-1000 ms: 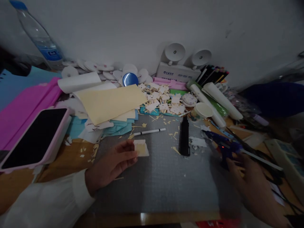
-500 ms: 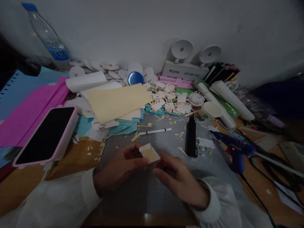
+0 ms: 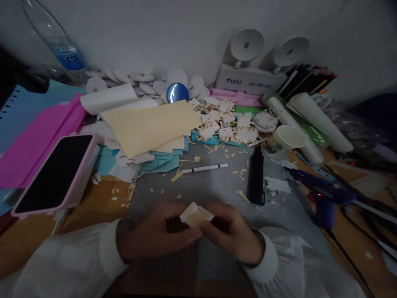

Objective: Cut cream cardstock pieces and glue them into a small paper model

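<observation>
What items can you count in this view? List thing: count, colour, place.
Paper piece: one, white and yellow, between the hands
Pen: one, white with black bands, on the mat
Mat: one, grey, centre
Glue gun: one, blue, right
Black tool: one, black, mat's right side
Cup: one, pale, back right
Cutouts: many, white and yellow, back centre
Sheet: one, yellow, left of cutouts
Phone: one, black screen, pink case, left
Bottle: one, clear, blue label, back left
Box: one, greyish, by wall
Far-right clutter: too dim to count
Sleeves: two, white, bottom
Left hand, right hand: one each, bare, bottom centre
</observation>
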